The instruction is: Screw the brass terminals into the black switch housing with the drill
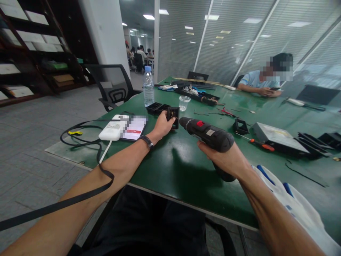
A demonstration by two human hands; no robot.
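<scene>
My left hand (163, 127) is closed around a small black plastic box (173, 113), held up just above the green table with its open side toward the right. In my right hand (222, 158) is a black cordless drill (207, 133), gripped by its handle and pointing left at the box. The drill's tip is very close to the box; whether it touches cannot be made out. More black boxes (157, 108) stand on the table just behind my left hand.
A water bottle (148, 87) and a plastic cup (184, 103) stand behind. A phone (134, 128) and white power bank (113, 128) lie left, with a black strap. To the right are a screwdriver (262, 145), metal box (279, 138) and gloves (290, 199). Another person (262, 81) sits opposite.
</scene>
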